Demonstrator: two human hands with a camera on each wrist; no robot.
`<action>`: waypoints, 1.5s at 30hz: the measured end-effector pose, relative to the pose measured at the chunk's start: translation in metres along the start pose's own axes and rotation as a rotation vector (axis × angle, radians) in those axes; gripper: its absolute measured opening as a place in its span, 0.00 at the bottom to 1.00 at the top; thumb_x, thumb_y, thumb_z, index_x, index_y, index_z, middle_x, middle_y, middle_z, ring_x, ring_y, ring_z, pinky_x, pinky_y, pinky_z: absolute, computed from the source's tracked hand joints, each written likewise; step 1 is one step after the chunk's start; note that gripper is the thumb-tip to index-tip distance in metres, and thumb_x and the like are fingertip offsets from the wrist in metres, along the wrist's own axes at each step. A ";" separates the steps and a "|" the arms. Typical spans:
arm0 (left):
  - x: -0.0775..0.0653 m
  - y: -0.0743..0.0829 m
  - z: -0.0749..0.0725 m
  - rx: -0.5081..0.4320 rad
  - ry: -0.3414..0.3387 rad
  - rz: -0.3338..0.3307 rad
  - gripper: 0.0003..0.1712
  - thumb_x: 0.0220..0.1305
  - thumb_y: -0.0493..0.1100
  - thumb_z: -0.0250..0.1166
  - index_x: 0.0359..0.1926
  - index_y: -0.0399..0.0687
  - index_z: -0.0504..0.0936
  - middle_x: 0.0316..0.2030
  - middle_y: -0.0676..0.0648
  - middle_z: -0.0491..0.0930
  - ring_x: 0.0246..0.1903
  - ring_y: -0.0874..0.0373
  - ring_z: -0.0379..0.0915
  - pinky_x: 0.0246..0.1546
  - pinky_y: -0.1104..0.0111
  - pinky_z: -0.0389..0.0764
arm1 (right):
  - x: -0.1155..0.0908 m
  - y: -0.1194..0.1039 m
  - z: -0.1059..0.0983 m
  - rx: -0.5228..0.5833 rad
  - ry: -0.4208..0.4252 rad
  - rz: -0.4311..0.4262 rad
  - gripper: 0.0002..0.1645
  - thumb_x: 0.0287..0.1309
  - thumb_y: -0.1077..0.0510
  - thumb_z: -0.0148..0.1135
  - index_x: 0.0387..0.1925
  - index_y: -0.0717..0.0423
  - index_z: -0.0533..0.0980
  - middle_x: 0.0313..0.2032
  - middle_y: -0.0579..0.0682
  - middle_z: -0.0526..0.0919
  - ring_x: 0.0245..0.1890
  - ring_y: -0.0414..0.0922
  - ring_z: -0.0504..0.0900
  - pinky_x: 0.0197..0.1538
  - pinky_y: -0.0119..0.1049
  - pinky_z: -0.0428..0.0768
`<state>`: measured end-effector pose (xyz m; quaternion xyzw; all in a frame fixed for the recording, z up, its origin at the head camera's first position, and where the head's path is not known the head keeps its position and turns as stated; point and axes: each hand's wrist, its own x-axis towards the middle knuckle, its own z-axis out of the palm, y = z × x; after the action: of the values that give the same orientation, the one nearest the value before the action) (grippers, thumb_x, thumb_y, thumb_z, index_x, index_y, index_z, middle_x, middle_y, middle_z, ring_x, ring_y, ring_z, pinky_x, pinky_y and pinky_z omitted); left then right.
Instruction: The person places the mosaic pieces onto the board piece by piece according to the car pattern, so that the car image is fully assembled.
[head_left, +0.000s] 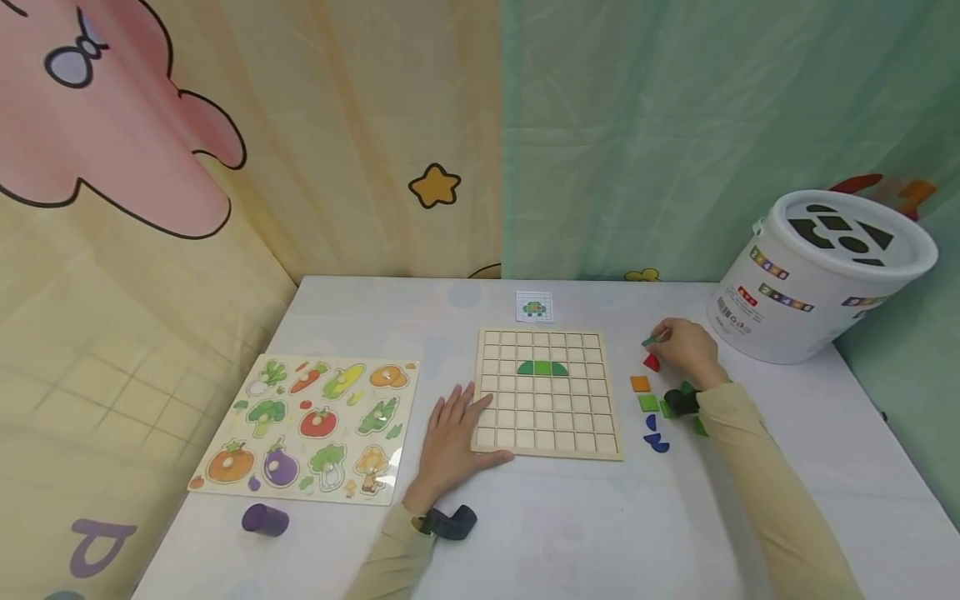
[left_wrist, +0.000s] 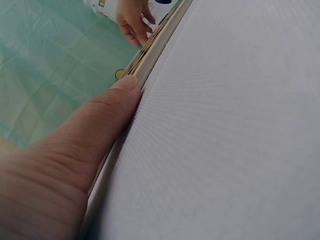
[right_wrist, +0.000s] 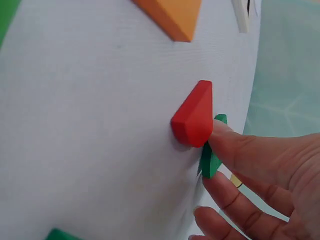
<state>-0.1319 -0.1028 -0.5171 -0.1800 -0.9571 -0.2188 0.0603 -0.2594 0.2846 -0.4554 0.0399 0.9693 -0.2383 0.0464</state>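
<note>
My left hand [head_left: 448, 446] lies with fingers spread at the near left corner of a wooden grid board [head_left: 543, 417]. Its thumb [left_wrist: 112, 107] presses along the board's near edge. Set into the grid is a row of green pieces [head_left: 543, 368], a square with a curved piece on either side. Off to the right, my right hand [head_left: 686, 348] pinches a small green piece [right_wrist: 212, 161] between thumb and fingers, partly hidden by them. Right beside the thumb sits a red piece [right_wrist: 195, 117] on the table.
Near the right arm lie an orange square [head_left: 640, 383], a green square [head_left: 647, 403] and several blue pieces [head_left: 651, 422]. A picture card [head_left: 534, 307] is behind the board. To the left are a vegetable puzzle [head_left: 292, 425] and a purple cylinder [head_left: 266, 520]. A white bucket [head_left: 787, 292] stands back right.
</note>
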 end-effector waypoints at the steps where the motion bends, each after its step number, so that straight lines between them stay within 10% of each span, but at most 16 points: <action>1: 0.000 0.000 0.000 0.000 -0.001 -0.001 0.54 0.44 0.74 0.65 0.68 0.52 0.65 0.71 0.43 0.52 0.71 0.48 0.39 0.68 0.53 0.40 | 0.000 0.000 0.000 0.015 -0.006 0.008 0.15 0.55 0.58 0.65 0.41 0.65 0.74 0.35 0.62 0.77 0.33 0.56 0.73 0.35 0.46 0.73; 11: 0.000 0.000 0.000 0.002 -0.018 -0.012 0.54 0.45 0.74 0.65 0.69 0.52 0.64 0.72 0.44 0.50 0.71 0.50 0.37 0.68 0.55 0.38 | -0.002 -0.003 0.002 0.120 0.021 -0.002 0.15 0.56 0.61 0.64 0.42 0.65 0.72 0.34 0.60 0.75 0.31 0.54 0.72 0.31 0.41 0.72; 23: 0.000 -0.001 0.000 0.004 -0.009 -0.008 0.55 0.45 0.75 0.64 0.69 0.52 0.64 0.72 0.44 0.51 0.71 0.50 0.37 0.68 0.55 0.38 | -0.019 -0.033 0.015 0.170 0.075 -0.333 0.15 0.65 0.67 0.49 0.48 0.74 0.75 0.36 0.64 0.73 0.32 0.54 0.70 0.33 0.44 0.71; 45: 0.001 0.000 0.000 0.024 -0.030 -0.015 0.55 0.45 0.76 0.63 0.69 0.53 0.63 0.72 0.45 0.50 0.71 0.50 0.37 0.69 0.55 0.38 | -0.052 -0.125 0.074 0.384 -0.074 -0.490 0.08 0.47 0.61 0.73 0.26 0.54 0.79 0.21 0.43 0.76 0.20 0.42 0.68 0.24 0.35 0.67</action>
<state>-0.1327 -0.1029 -0.5166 -0.1753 -0.9618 -0.2052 0.0466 -0.2152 0.1370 -0.4583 -0.1956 0.8848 -0.4226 0.0146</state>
